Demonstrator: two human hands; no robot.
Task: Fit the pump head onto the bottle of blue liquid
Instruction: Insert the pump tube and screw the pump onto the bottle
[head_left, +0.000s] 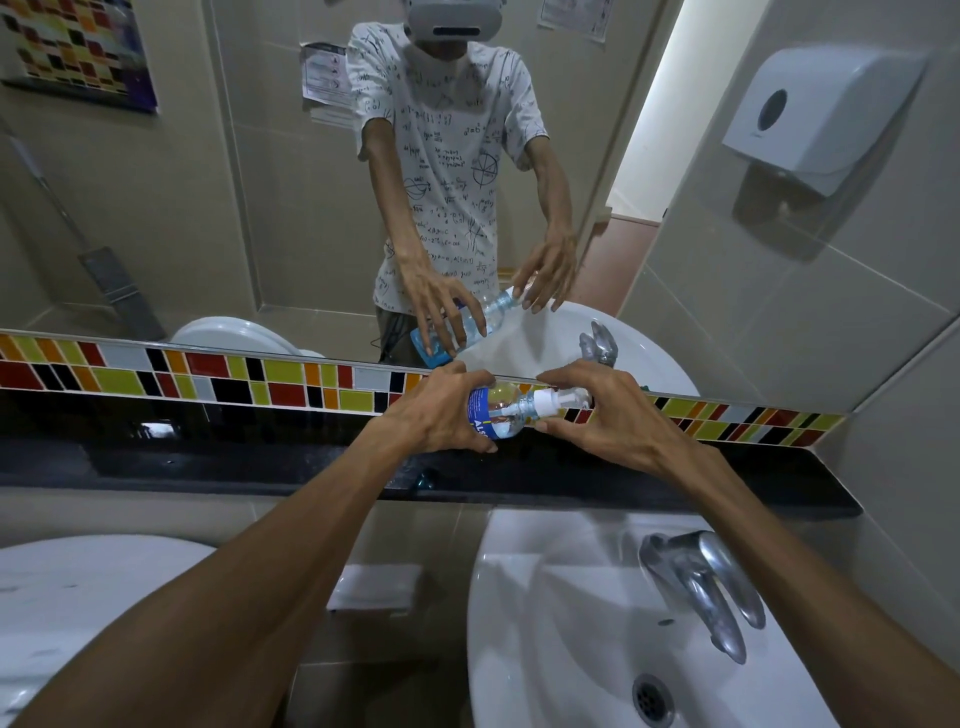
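The bottle (493, 410) is held tilted almost on its side above the black worktop (208, 462), in front of the mirror (260, 182). Its base is gripped by the left hand (441, 410), fingers wrapped over the top and thumb underneath, touching the labelled wall. Part of a blue and white label is visible between the fingers. The upper body of the bottle appears clear; blue liquid is seen only in the mirror reflection, pooled at the base end.

The pump head (558, 401), white, is seated at the neck of the bottle, with its nozzle pointing right. It is grasped by the right hand (597, 410), fingers arched over it and thumb below at the collar. Whether the collar is fully screwed down cannot be told.

A white sink (545, 597) with a chrome tap (701, 587) lies below the right forearm. A strip of coloured tiles (208, 379) runs between worktop and mirror. A white dispenser (821, 114) is mounted on the right wall.
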